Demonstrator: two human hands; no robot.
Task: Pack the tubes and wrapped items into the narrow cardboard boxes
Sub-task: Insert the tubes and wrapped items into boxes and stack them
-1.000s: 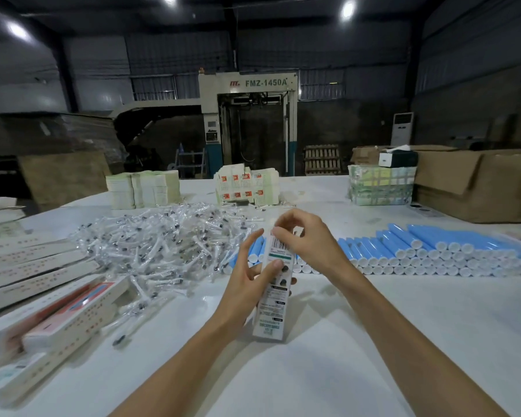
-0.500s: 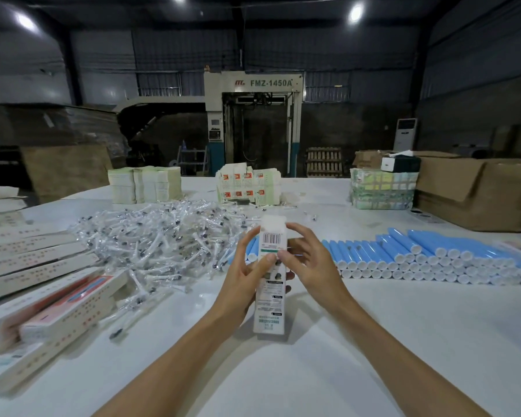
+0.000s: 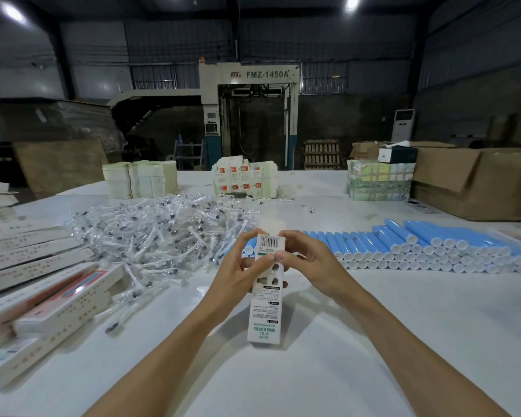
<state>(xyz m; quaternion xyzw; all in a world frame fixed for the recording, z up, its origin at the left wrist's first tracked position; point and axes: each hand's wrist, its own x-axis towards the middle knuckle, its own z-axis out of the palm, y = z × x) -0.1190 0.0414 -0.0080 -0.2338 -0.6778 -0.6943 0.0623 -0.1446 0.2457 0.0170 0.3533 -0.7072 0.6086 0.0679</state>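
Note:
A narrow white cardboard box (image 3: 265,314) with a barcode near its top stands upright on the white table (image 3: 373,341), its bottom end resting on the surface. My left hand (image 3: 238,278) grips its upper left side, thumb across the front. My right hand (image 3: 307,266) holds the upper right side, fingers curled at the top end. A row of blue tubes (image 3: 418,248) with white caps lies behind and to the right. A heap of clear-wrapped items (image 3: 157,233) lies behind and to the left.
Packed narrow boxes (image 3: 54,299) lie stacked at the left edge. Stacks of flat box blanks (image 3: 139,182) and printed blanks (image 3: 244,179) stand at the back, with a wrapped bundle (image 3: 379,183) and a large brown carton (image 3: 478,182) at the right.
My right hand has come down from above the box's top end to its upper right side. The box stands a little straighter; my left hand keeps its grip.

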